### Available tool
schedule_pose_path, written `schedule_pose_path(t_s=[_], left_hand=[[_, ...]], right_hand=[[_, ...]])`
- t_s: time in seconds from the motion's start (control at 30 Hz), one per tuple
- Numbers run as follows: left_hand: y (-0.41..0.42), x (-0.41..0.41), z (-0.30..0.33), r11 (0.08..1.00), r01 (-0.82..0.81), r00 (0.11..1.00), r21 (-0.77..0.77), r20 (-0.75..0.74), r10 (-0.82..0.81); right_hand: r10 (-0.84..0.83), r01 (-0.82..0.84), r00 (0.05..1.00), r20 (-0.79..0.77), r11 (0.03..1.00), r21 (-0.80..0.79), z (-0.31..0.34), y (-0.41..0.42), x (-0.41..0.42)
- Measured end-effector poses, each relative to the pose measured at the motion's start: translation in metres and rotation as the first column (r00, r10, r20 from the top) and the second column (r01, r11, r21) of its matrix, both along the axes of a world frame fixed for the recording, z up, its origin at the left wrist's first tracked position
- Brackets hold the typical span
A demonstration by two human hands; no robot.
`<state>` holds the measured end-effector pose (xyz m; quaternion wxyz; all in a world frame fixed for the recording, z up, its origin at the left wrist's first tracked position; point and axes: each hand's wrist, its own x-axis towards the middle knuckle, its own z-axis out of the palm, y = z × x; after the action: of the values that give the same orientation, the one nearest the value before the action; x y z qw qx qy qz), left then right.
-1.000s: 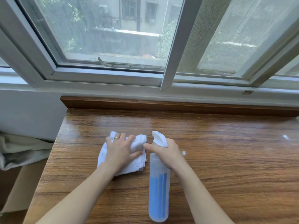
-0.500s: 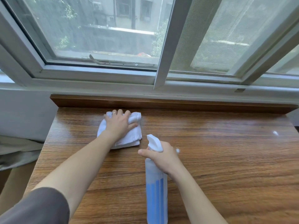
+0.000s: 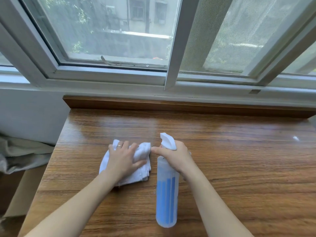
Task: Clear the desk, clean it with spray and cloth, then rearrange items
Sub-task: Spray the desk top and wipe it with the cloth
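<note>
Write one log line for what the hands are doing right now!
step: wiping desk | left hand: presses cloth flat | right hand: grips spray bottle, nozzle toward window

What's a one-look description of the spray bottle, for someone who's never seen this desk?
Start at the wooden desk under the window. Near its middle, the right hand holds a tall translucent spray bottle by the neck. Its white trigger head and blue vertical stripes set it apart from the soft white cloth that lies flat under the left hand beside it.
</note>
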<state>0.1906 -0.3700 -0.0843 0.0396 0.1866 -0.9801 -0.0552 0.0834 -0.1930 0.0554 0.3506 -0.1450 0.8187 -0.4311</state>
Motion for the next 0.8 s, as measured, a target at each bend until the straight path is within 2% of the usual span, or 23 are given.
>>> schedule_pose_path(t_s=[0.13, 0.23, 0.33, 0.43, 0.53, 0.8], left_hand=[[0.0, 0.01, -0.002, 0.999, -0.046, 0.998, -0.016, -0.04, 0.045], [-0.008, -0.006, 0.002, 0.998, -0.045, 0.998, -0.053, 0.034, 0.047], [-0.021, -0.029, 0.012, 0.999, -0.039, 0.99, -0.01, 0.135, 0.04], [-0.035, -0.054, 0.023, 0.995, -0.102, 0.971, -0.019, 0.217, 0.104], [-0.038, -0.064, 0.026, 0.99, -0.141, 0.958, -0.008, 0.253, 0.139], [-0.029, -0.037, 0.03, 0.988, -0.122, 0.951, 0.09, 0.294, 0.091]], right_hand=[[0.029, -0.029, 0.999, -0.015, 0.999, 0.025, 0.001, 0.003, 0.006], [0.037, -0.037, 0.999, -0.009, 0.999, 0.002, -0.001, 0.007, 0.01], [0.051, -0.05, 0.999, 0.016, 0.999, -0.013, -0.009, 0.011, 0.016], [0.064, -0.063, 0.998, 0.025, 0.998, -0.016, -0.012, 0.015, 0.022], [0.062, -0.061, 0.998, 0.016, 0.998, -0.033, -0.011, 0.022, 0.026], [0.059, -0.06, 0.998, -0.031, 0.998, -0.025, -0.008, 0.024, 0.044]])
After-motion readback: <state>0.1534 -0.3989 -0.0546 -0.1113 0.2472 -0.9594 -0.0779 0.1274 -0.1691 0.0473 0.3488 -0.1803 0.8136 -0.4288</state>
